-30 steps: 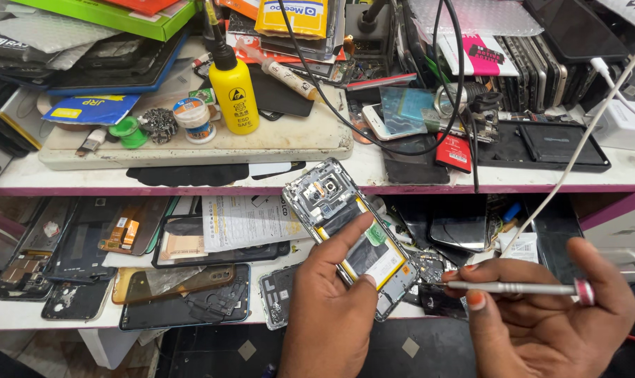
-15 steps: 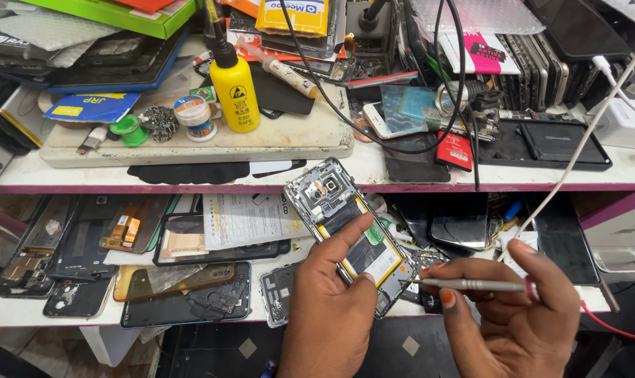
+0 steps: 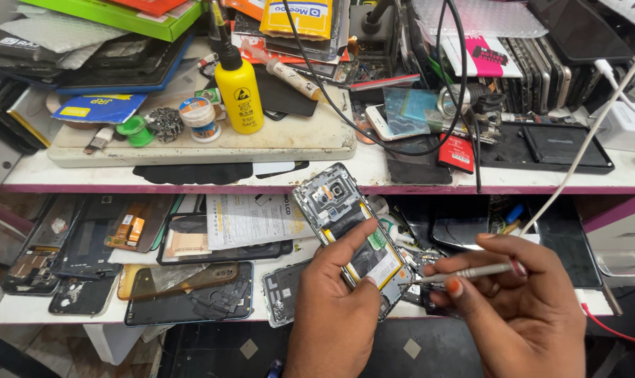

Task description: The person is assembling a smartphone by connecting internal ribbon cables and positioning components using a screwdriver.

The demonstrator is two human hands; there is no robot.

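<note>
The opened phone (image 3: 352, 227), back cover off and its board and battery bare, was held tilted above the lower shelf (image 3: 23, 308), left hand (image 3: 338, 308) clamped on its lower end. It looked light, stiff and fragile, best gripped by the frame edges. The right hand (image 3: 520, 308) pinched a screwdriver (image 3: 464, 273), tip at the phone's lower edge.

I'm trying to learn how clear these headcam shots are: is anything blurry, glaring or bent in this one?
Head view: the opened phone in the left hand looks sharp, as does the thin metal tool in the right hand; light is even, shadows soft; slight sheen on the yellow bottle; the shelf edge bows a little, a wide-lens effect.
</note>
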